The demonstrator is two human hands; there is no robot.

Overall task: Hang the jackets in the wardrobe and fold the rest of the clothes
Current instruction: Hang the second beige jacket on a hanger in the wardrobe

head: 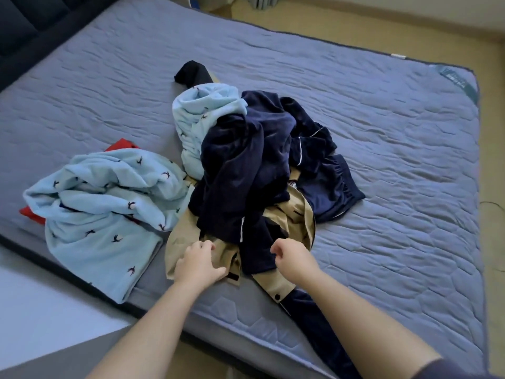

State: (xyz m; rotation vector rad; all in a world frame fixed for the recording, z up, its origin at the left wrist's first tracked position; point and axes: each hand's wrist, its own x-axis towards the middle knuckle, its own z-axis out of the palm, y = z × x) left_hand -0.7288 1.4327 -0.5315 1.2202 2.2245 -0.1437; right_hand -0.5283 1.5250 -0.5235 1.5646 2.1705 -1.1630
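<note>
The tan jacket lay by the near edge of the bed, under navy clothes. The left grip clutched its fabric. The right grip curled at the navy hem; I cannot tell whether it pinched anything.

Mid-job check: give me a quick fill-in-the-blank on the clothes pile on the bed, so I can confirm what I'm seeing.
1. The left hand grips the tan jacket, which lies ____ the navy garments.
2. The half-covered garment peeking from beneath the light-blue garment on the left is coloured ____.
3. That light-blue garment is printed with small ____.

Missing words: under; red; birds
</note>
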